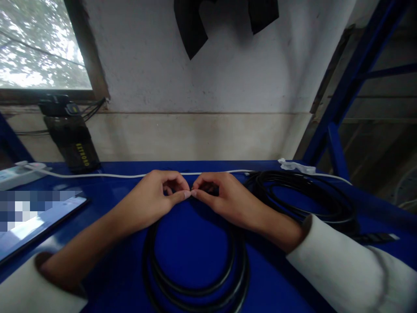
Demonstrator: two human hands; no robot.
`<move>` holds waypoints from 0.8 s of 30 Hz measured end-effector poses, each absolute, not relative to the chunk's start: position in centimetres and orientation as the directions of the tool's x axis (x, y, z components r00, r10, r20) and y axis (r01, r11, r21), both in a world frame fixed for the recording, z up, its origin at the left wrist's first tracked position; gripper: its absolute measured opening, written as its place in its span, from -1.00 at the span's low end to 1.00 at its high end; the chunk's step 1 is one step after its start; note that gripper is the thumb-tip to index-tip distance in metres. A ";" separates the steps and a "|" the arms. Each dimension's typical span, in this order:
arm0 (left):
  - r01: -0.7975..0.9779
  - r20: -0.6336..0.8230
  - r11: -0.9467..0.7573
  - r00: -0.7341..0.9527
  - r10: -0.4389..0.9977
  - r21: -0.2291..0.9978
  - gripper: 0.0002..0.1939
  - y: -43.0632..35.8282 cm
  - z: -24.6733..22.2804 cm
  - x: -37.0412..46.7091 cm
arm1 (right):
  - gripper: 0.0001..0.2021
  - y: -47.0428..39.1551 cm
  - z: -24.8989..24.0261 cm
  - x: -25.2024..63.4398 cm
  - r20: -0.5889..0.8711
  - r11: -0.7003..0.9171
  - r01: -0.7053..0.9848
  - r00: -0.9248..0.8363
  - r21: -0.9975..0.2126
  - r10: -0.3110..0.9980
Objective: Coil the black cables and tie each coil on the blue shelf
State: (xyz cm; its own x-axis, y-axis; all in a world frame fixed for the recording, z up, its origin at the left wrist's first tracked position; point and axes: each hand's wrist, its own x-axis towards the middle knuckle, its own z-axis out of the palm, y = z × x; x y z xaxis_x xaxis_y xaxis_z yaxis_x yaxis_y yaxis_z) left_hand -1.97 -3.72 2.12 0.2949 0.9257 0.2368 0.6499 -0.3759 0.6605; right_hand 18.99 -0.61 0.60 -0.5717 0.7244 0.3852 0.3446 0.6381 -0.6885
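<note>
My left hand [159,195] and my right hand [224,195] meet at the fingertips over the far side of a coiled black cable [195,291]. Thumb and forefinger of each are pinched together. Whatever lies between the fingertips is too small and hidden to make out. The coil lies in several loops on the blue table [192,248], and its far part is covered by my hands. To the right, behind my right forearm, sits a second coil of black cable [302,195] with a connector [378,237] at its end.
A tablet-like screen [35,226] lies at the left, near a white power strip [22,174] and a dark bottle [70,134]. A white cord [104,175] runs along the back edge, with crumpled clear plastic [296,166] at right. Blue frame posts [339,100] rise beyond.
</note>
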 end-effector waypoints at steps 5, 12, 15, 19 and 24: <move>0.584 0.254 -0.375 0.281 0.926 0.720 -0.84 -3.8 2.0 -1.6 | -0.89 -0.5 0.5 19.1 0.400 0.650 0.337 -0.573 -0.682 0.716; 0.494 0.264 -0.347 0.232 0.936 0.797 -0.81 -3.4 1.4 -1.7 | -0.93 -0.1 0.2 19.1 0.422 0.669 0.322 -0.577 -0.670 0.700; 0.493 0.270 -0.349 0.226 0.936 0.797 -0.79 -3.3 1.2 -1.8 | -0.95 -0.1 0.2 19.0 0.422 0.669 0.310 -0.581 -0.675 0.696; 0.498 0.286 -0.369 0.236 0.929 0.785 -0.79 -3.3 1.2 -1.6 | -0.97 0.0 -0.1 19.0 0.440 0.667 0.303 -0.558 -0.681 0.704; 0.462 0.289 -0.376 0.250 0.924 0.803 -0.81 -3.2 1.3 -1.4 | -1.00 0.2 -0.8 18.8 0.483 0.683 0.298 -0.526 -0.667 0.700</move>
